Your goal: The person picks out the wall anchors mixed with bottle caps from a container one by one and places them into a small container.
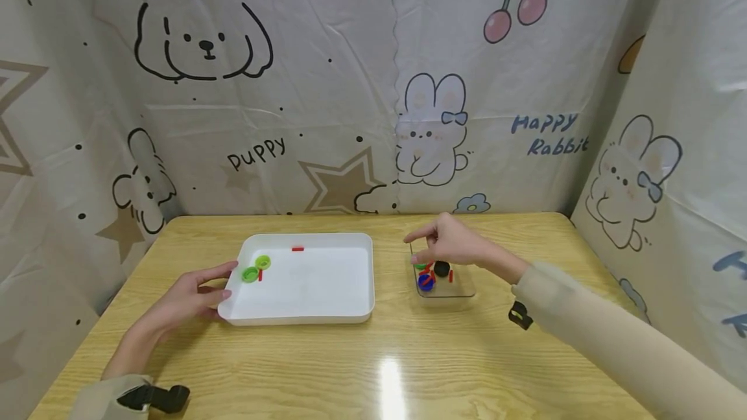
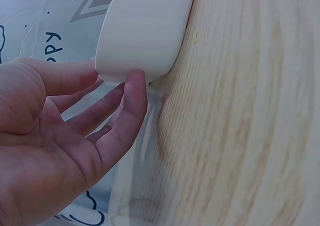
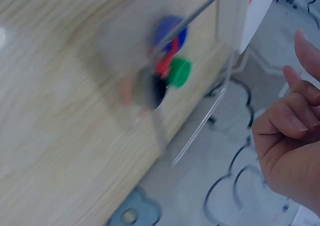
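Note:
At the left, a white tray (image 1: 309, 317) lies on the table. My left hand (image 1: 183, 300) is at its left end, fingertips touching the outer wall and rim; the left wrist view shows the fingers spread against the tray's end. Inside the tray are two light green caps (image 1: 249, 274) and two short red strips (image 1: 297, 249). To the right stands a clear box (image 1: 446, 293) with a blue cap (image 1: 426, 282), a black cap (image 1: 441, 269), a green cap (image 3: 179, 72) and several red strips. Over its left part hovers my right hand (image 1: 452, 242), index finger and thumb apart, other fingers curled, no held piece visible.
The wooden table (image 1: 327, 368) runs up to a printed curtain (image 1: 344, 115) at the back and sides. A gap of bare wood separates the tray from the clear box. Black straps (image 1: 154, 398) sit at both wrists.

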{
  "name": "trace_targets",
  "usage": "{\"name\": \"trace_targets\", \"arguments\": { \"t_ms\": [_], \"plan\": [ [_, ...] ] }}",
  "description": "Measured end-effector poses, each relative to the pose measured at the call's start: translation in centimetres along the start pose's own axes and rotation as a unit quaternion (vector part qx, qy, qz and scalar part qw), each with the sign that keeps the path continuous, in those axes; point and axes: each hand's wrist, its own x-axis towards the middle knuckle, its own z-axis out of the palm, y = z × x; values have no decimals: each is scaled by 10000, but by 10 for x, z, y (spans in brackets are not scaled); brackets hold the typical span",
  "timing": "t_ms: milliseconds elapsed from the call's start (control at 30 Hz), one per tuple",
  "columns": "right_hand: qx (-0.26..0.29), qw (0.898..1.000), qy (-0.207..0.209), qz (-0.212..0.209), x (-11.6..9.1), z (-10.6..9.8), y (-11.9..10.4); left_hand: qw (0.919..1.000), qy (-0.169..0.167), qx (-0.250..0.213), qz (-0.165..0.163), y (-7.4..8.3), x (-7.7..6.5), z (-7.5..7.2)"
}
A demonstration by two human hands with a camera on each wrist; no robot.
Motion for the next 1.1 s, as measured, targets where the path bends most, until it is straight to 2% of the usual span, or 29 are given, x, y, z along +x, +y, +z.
{"name": "trace_targets", "arguments": {
  "t_ms": [167, 400, 833, 1100],
  "plan": [
    [76, 9994, -152, -298, 26, 19, -21, 10000, 0, -23, 32, -1, 0, -1],
    [-209, 9970, -290, -683, 71, 49, -41, 9998, -51, -136, 121, -1, 0, 0],
    [-34, 9962, -577, -645, 135, 101, -76, 9995, -53, -288, 116, -3, -5, -2],
    [-434, 9939, -609, -814, 169, 126, -82, 9998, 26, -200, -22, -2, 0, 0]
  ]
}}
